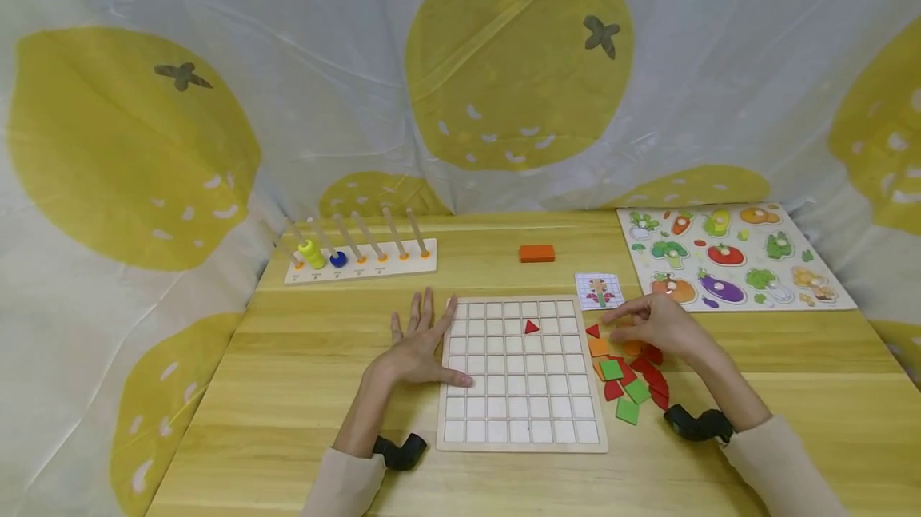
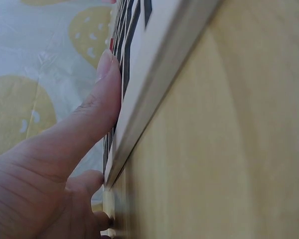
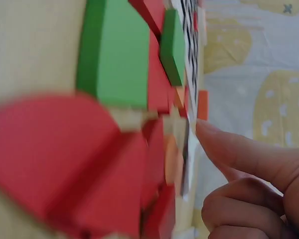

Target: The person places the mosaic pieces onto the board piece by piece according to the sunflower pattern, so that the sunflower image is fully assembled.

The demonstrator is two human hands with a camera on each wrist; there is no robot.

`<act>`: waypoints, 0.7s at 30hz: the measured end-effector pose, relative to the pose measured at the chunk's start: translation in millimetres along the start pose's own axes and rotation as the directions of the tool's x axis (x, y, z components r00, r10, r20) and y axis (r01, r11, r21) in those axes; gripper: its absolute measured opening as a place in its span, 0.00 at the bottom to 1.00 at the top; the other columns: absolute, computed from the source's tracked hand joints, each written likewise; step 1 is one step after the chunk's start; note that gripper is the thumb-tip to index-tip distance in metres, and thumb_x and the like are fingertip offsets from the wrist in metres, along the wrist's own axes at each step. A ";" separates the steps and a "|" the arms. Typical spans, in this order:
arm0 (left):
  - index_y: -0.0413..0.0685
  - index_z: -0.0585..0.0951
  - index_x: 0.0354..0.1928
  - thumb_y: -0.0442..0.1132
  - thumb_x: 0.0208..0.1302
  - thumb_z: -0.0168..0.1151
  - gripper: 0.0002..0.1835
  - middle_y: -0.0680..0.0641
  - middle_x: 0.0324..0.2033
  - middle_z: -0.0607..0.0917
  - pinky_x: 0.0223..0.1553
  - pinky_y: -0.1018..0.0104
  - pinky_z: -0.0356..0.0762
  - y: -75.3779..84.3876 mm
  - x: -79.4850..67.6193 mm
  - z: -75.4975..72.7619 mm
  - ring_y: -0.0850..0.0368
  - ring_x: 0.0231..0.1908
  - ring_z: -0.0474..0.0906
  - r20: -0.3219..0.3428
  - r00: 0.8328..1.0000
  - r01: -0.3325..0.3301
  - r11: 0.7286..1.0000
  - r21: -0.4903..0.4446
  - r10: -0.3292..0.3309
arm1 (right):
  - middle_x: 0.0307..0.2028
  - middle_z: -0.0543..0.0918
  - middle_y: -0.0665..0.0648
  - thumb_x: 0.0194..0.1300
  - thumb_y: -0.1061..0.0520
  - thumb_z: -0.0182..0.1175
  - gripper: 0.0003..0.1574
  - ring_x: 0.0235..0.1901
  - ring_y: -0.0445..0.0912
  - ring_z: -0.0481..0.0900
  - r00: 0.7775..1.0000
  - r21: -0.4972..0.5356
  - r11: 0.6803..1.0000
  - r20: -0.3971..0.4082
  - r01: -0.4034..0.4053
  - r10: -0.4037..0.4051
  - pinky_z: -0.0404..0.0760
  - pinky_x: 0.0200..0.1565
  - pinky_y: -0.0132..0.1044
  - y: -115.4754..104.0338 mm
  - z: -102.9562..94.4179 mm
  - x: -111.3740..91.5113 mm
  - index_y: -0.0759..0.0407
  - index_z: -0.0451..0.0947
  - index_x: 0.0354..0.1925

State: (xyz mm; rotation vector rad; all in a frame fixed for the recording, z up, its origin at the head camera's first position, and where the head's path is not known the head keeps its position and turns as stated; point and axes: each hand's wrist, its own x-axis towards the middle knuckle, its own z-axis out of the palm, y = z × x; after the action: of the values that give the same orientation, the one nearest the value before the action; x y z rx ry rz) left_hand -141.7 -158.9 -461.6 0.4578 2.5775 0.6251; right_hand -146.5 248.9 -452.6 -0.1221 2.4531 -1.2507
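Note:
A light wooden grid board [image 1: 518, 448] lies flat with one red triangle [image 1: 532, 327] in its upper part. My left hand [image 1: 417, 353] spreads over the board's left edge, its thumb [image 2: 97, 94] resting on the grid and the other fingers reaching up along the side. To the right of the board, my right hand [image 1: 665, 325] hovers at the top of a loose pile. Its index finger and thumb are apart, and I see nothing between them. Green squares [image 1: 627, 411], red curved pieces [image 3: 55, 154], an orange square [image 1: 599, 347] and another red triangle [image 1: 593, 331] make up the pile.
A pattern card [image 1: 599, 292] lies above the pile, by a vegetable puzzle board [image 1: 748, 257] at the back right. Farther back is an orange block [image 1: 536, 253]. A peg stand [image 1: 363, 260] with yellow and blue rings stands back left. A lemon-print curtain [image 1: 338, 101] hangs behind.

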 end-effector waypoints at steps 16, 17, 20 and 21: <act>0.57 0.38 0.84 0.70 0.47 0.78 0.74 0.33 0.79 0.22 0.70 0.23 0.13 -5.2 0.2 3.0 0.34 0.79 0.14 -0.014 1.000 -0.023 1.000 -0.021 0.023 | 0.24 0.63 0.47 0.60 0.58 0.75 0.18 0.26 0.42 0.59 0.999 -0.060 0.997 0.016 -0.039 0.040 0.57 0.27 0.36 17.7 -17.8 -1.7 0.65 0.87 0.48; 0.57 0.38 0.84 0.72 0.46 0.77 0.75 0.33 0.79 0.21 0.69 0.22 0.12 -6.8 0.8 3.8 0.34 0.79 0.13 -0.018 0.999 -0.034 0.999 -0.030 0.033 | 0.24 0.65 0.47 0.61 0.57 0.75 0.19 0.26 0.42 0.59 0.999 -0.064 0.997 0.017 -0.042 0.043 0.58 0.27 0.36 17.9 -17.8 -1.5 0.64 0.87 0.48; 0.60 0.37 0.84 0.77 0.44 0.73 0.76 0.33 0.79 0.21 0.68 0.21 0.11 -11.8 3.0 7.0 0.34 0.79 0.13 -0.036 0.998 -0.062 0.997 -0.056 0.060 | 0.27 0.74 0.49 0.61 0.56 0.75 0.19 0.29 0.43 0.64 0.999 -0.079 0.996 0.013 -0.042 0.043 0.63 0.29 0.34 18.4 -20.1 -2.5 0.63 0.87 0.49; 0.61 0.36 0.84 0.78 0.43 0.72 0.76 0.33 0.79 0.21 0.67 0.21 0.12 -13.0 3.6 8.2 0.34 0.79 0.13 -0.039 0.997 -0.068 0.996 -0.059 0.066 | 0.31 0.78 0.51 0.61 0.56 0.75 0.19 0.29 0.43 0.65 0.999 -0.084 0.996 0.014 -0.040 0.041 0.63 0.29 0.34 18.7 -21.5 -3.4 0.63 0.87 0.49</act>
State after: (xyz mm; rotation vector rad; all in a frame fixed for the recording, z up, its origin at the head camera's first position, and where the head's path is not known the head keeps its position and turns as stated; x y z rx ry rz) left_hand -143.5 -165.6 -475.9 0.5192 2.5794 0.7396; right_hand -149.6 277.3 -455.1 -0.1036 2.4821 -1.1267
